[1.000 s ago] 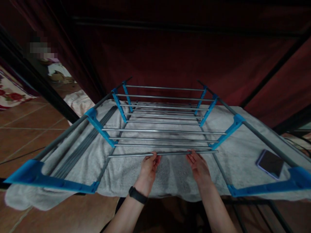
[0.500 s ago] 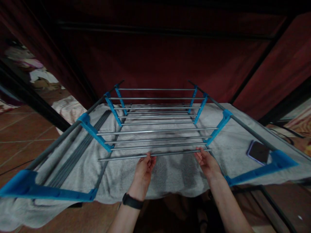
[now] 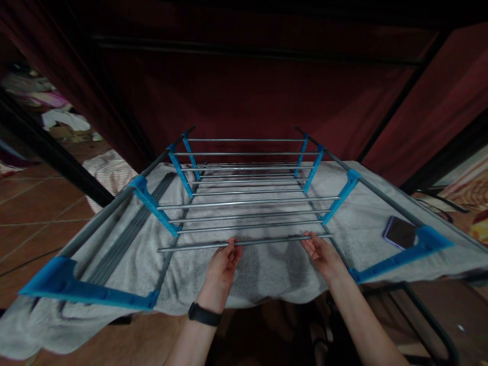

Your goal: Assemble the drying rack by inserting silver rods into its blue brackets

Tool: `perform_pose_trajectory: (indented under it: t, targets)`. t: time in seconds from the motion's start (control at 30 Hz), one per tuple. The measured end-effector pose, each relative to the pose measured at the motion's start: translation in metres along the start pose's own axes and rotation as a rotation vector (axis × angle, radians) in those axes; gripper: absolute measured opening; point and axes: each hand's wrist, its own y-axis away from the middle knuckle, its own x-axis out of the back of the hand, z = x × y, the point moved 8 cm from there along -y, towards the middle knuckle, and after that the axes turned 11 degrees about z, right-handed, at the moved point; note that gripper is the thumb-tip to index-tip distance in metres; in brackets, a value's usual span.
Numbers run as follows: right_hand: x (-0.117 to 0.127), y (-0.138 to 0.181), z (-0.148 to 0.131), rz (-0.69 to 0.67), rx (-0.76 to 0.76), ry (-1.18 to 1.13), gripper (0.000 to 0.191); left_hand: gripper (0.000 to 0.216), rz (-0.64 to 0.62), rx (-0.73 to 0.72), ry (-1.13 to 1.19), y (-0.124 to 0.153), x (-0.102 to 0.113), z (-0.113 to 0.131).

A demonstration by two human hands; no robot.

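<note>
Rod loose, lying across front of rack frame, over grey towel; near end of rod row, not seated in blue brackets. Left hand pinches rod mid-span, fingers curled, watch on wrist. Right hand cups rod near right end, palm up, fingers half open. Risk, judged: left end overhangs unsupported, so uneven push could tip rod off. Phone far right on towel, well apart.
</note>
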Motion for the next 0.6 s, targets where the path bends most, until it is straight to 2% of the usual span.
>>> perform_pose_trajectory:
  t: [0.23, 0.37, 0.6]
  targets:
    - [-0.014, 0.025, 0.034, -0.099, -0.045, 0.015, 0.013, 0.019, 0.029, -0.011, -0.040, 0.004, -0.001, -0.013]
    - [-0.026, 0.039, 0.052, -0.202, -0.050, 0.021, 0.016, 0.019, 0.041, -0.008, -0.046, 0.004, -0.002, -0.024]
    - [-0.027, 0.042, 0.056, -0.177, -0.051, 0.014, 0.016, 0.018, 0.030, 0.023, -0.029, 0.008, -0.007, -0.036]
